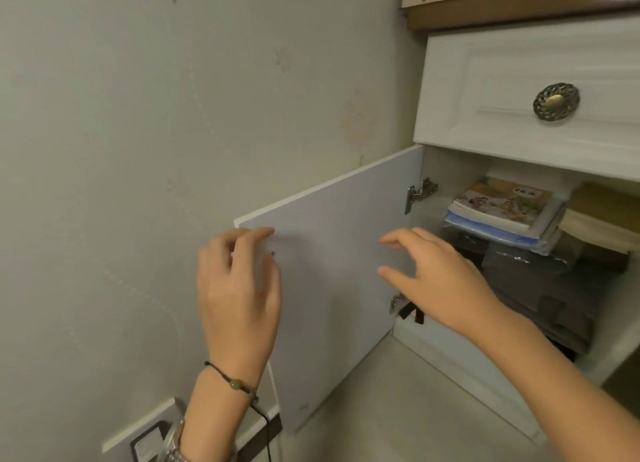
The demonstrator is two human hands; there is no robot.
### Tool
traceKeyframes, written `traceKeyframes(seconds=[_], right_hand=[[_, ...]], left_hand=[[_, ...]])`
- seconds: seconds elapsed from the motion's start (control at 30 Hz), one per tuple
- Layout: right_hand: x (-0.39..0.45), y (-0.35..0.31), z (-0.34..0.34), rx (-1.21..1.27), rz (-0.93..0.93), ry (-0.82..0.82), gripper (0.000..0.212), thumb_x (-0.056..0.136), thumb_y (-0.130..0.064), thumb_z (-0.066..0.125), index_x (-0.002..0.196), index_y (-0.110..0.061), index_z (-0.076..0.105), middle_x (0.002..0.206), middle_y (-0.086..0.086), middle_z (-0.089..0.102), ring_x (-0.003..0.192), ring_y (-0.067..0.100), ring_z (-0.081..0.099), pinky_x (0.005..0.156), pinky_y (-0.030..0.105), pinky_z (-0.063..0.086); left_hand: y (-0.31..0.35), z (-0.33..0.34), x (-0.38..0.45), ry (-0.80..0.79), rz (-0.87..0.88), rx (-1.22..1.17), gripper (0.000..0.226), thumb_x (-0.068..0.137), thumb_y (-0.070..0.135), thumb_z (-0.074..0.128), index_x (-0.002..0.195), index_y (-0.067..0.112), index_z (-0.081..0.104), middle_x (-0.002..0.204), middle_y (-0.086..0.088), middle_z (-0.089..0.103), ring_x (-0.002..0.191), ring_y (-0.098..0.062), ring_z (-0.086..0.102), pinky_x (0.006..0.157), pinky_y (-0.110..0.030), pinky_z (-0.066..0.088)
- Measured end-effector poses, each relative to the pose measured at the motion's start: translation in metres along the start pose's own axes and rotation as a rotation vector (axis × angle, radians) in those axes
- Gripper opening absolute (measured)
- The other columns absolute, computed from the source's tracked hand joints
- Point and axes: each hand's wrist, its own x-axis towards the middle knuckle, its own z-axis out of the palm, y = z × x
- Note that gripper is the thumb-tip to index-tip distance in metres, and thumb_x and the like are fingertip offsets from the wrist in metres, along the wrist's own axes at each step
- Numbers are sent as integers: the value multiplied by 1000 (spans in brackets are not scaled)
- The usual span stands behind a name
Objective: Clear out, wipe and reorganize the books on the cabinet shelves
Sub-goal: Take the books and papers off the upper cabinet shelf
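Pale wallpaper (121,132) with a faint floral print fills the scene from 12 o'clock round to 9 o'clock, meeting a white cabinet at 2 o'clock. A person's two hands reach toward the cabinet door (332,288), which stands swung wide open against the wall. The left hand (239,285), at about 8 o'clock, curls its fingers over the door's free edge; the view is blurred there, yet the fingertips appear to grip that edge. A dark cord bracelet (232,382) with a green bead circles the left wrist. The right hand (440,274), near the centre, hovers in front of the door's inner face with fingers spread and loosely bent, holding nothing. Two metal hinges show along the door's inner side, the upper hinge (419,193) plainly visible. Inside the open compartment at 3 o'clock, a stack of books (502,208) lies flat, an illustrated cover on top, resting on dark grey folded fabric (540,288). Above the compartment a white drawer (502,91) carries a round brass knob (556,100). At 7 o'clock, low on the wall, a dark wall socket (149,441) is partly hidden behind the left forearm.
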Motion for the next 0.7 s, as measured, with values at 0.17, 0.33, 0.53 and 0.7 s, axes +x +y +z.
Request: traceKeyframes(seconds=[0.17,0.33,0.53,0.7], right_hand=[[-40,39,-26,-123,163,100,38,90,-39,57,126,-29,49,121,-9,56,109,9,53,83,25,46],[-81,67,-55,-181,296,161,37,91,-38,57,127,-31,49,125,-10,55,112,9,53,82,22,41],[-112,99,-78,-119,378,221,35,90,-39,58,124,-32,49,119,-12,55,109,6,52,81,28,47],[-120,113,-84,-94,414,244,38,91,-38,58,127,-31,50,119,-10,55,107,7,53,83,28,47]], left_hand=[[25,24,-17,-244,111,-34,20,85,21,53,100,14,64,95,-2,59,88,-23,55,75,-32,41],[52,60,-24,-541,168,-120,17,87,27,53,100,21,63,97,5,62,89,-18,60,70,-28,45],[101,96,-13,-744,122,-334,13,88,26,57,101,29,59,103,11,61,90,-5,57,78,-30,50],[137,125,4,-832,188,-387,10,89,27,55,97,29,59,103,8,62,88,-8,59,79,-30,51]])
